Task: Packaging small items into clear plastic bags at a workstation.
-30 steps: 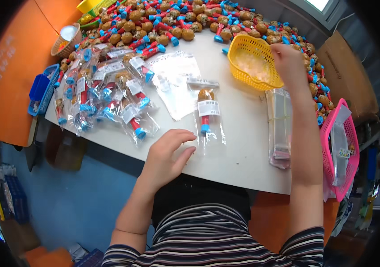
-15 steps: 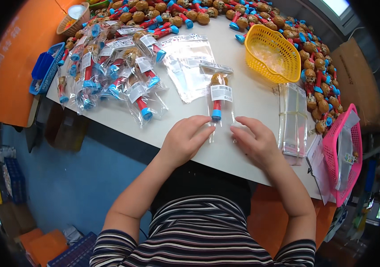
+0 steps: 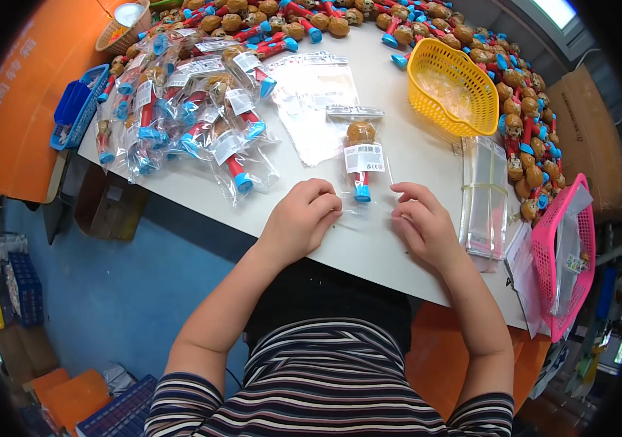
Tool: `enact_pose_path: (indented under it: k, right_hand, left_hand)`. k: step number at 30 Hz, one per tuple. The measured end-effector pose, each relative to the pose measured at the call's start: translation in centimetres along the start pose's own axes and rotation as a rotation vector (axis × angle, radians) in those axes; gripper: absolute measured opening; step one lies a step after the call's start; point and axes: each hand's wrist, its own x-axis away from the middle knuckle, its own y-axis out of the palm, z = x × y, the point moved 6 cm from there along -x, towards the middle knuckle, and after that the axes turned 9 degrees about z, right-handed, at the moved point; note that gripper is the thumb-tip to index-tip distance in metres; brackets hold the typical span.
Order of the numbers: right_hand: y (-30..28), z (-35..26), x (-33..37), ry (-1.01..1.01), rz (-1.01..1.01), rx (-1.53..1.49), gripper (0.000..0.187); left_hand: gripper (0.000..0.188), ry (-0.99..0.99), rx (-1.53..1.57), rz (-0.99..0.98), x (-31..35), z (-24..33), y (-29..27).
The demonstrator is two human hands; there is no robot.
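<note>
In front of me on the white table lies a toy figure (image 3: 361, 182) with a round brown head, red body and blue base. It is inside a clear plastic bag (image 3: 385, 156) with a white label. My left hand (image 3: 302, 221) is beside the bag's lower left edge, its fingers curled toward the thumb; whether a bit of film is between them is hidden. At the lower right edge, my right hand (image 3: 425, 224) has its fingers bent but apart, holding nothing visible. Flat clear bags (image 3: 318, 102) lie just beyond, to the left.
Bagged toy figures (image 3: 198, 120) pile up at left; loose ones (image 3: 533, 138) line the far and right edges. A yellow basket (image 3: 416, 91) stands at right, near banded clear sleeves (image 3: 484, 197) and a pink basket (image 3: 544, 255). A blue basket (image 3: 81, 109) sits at the left edge.
My left fingers have drawn back from the bag's lower edge and curled. My right hand has shifted slightly away to the right. The bagged figure stays nearly in place.
</note>
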Motion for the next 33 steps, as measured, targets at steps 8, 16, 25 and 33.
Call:
enact_pose_path:
  k: [8, 16, 25, 33]
  right_hand:
    - [1.8, 3.4, 1.1, 0.97, -0.139, -0.611, 0.016]
    - [2.9, 3.4, 1.8, 1.079, -0.109, -0.766, 0.016]
    - [2.7, 2.8, 1.4, 1.155, -0.01, -0.792, 0.014]
    - [4.4, 2.8, 0.3, 1.09, 0.006, -0.801, 0.034]
  left_hand:
    - [0.016, -0.667, 0.26, -0.159, 1.3, -2.0, 1.5]
    - [0.015, -0.99, 0.413, -0.139, 2.6, -3.3, 2.5]
    - [0.034, -1.057, 0.442, -0.015, 2.2, -3.9, 2.8]
    - [0.085, -0.869, 0.247, -0.039, -2.0, -3.2, 4.3]
